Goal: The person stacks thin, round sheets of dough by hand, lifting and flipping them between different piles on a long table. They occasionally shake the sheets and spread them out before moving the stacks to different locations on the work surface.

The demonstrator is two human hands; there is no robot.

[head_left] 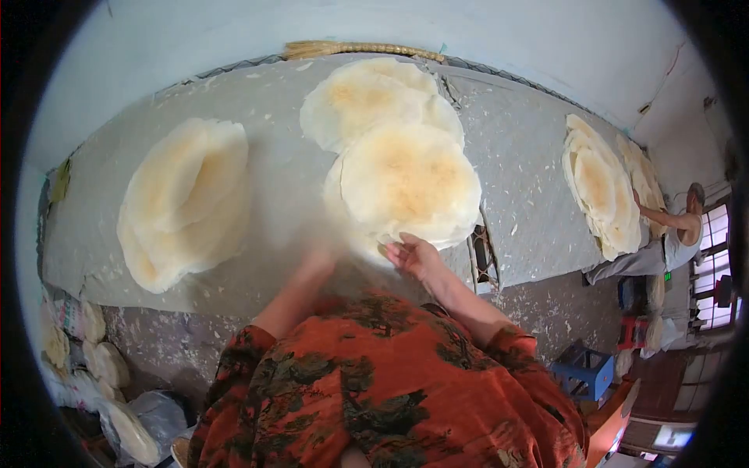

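Right grip released, fingertips against the near rim of the flatbread stack on the bench, likely keeping it square (left grip blurred: cannot tell)

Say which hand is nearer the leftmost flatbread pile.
Left. The blurred left hand lies right of the pile; the right hand is farther right, touching the middle stack.

Left stack, middle stack, right stack along table (broom behind).
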